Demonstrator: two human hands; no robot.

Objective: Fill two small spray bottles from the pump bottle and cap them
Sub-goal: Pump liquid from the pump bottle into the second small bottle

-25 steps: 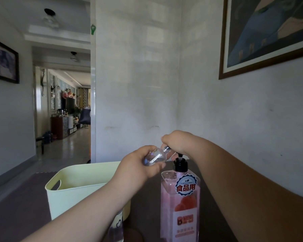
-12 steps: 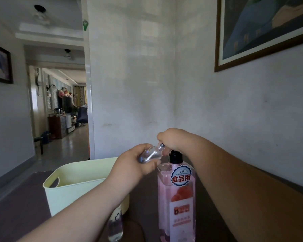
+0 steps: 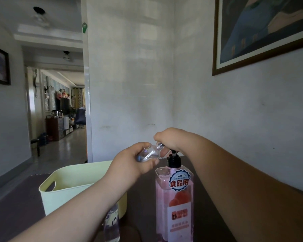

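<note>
A tall pink pump bottle (image 3: 175, 203) with a black pump stands on the dark table. My right hand (image 3: 170, 139) is curled over its pump head, which the hand hides. My left hand (image 3: 135, 165) grips a small clear spray bottle (image 3: 151, 152), tilted so its open neck points up and right at the pump's nozzle under my right hand. A second small clear bottle (image 3: 112, 224) with heart marks stands on the table below my left forearm, partly hidden by it.
A pale yellow plastic basket (image 3: 66, 191) with a handle cut-out sits on the table (image 3: 16, 206) to the left of the bottles. White walls close off the back and right, a framed picture (image 3: 262, 32) hangs on the right wall, and a corridor opens at left.
The pump stem now shows a little above the black collar under my right hand. Both hands and the small bottle stay at the pump, and the view has shifted slightly.
</note>
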